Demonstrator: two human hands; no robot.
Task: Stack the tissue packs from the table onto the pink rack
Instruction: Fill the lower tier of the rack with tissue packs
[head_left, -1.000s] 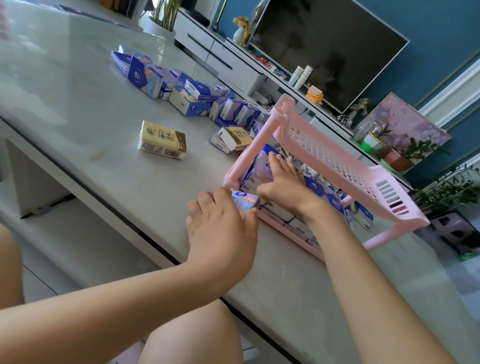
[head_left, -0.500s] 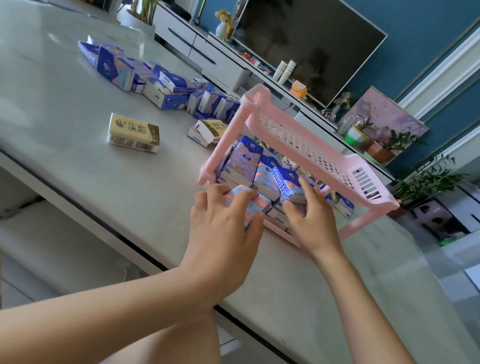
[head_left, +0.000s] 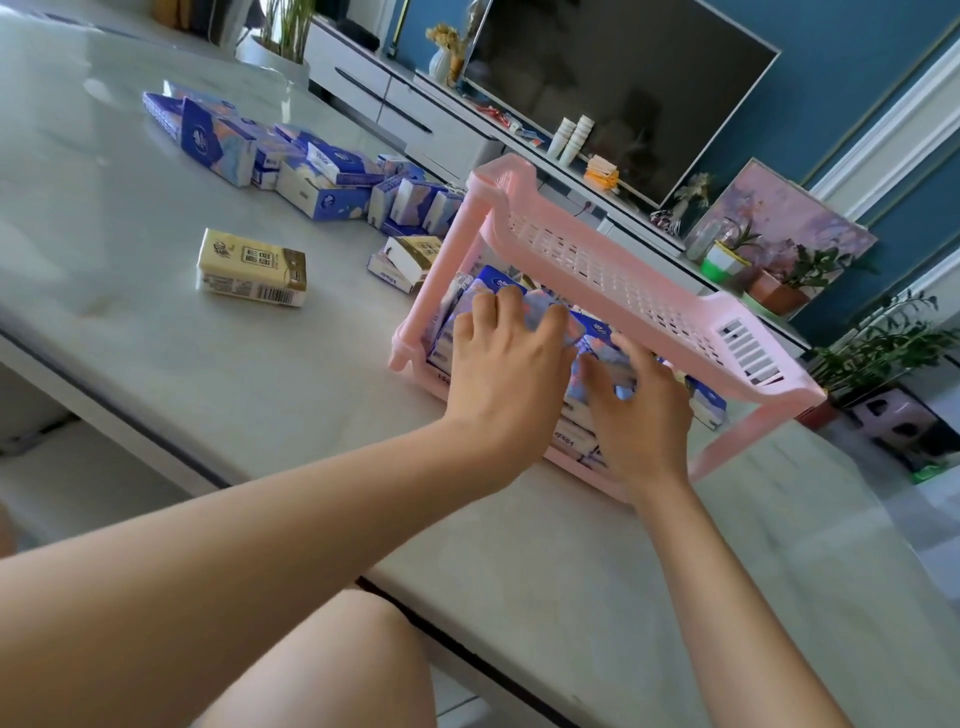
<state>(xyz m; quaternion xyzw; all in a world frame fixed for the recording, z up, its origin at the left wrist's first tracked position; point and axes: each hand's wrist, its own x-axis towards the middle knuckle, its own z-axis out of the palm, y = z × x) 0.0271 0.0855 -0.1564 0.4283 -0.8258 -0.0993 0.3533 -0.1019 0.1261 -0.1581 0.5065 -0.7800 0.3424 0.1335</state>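
A pale marble table (head_left: 156, 374) runs across a living room, with a dark television (head_left: 623, 88) against a blue wall behind it. The pink rack (head_left: 613, 270) stands on the table near its front edge, and both of my hands are inside its lower tier. My left hand (head_left: 506, 364) curls its fingers over a blue-and-pink pack (head_left: 539, 309), gripping it at the top of the row. My right hand (head_left: 641, 415) is just beside it, thumb and bent fingers pinching the stacked packs (head_left: 576, 436) already there, I think to steady them while the new one goes in.

I judge the job to be about halfway. The lower tier holds a good many packs, some standing and some lying, from its left post to its far right end. I see no pack on the upper tier.

A heap of blue packs (head_left: 311, 171) lies well apart at the far side of the table. A cream pack (head_left: 252, 267) lies alone to the left. Another cream pack (head_left: 415, 252) rests on a blue one just beside the rack's left post. All of these have yet to go in, and the upper tier is probably where they belong.
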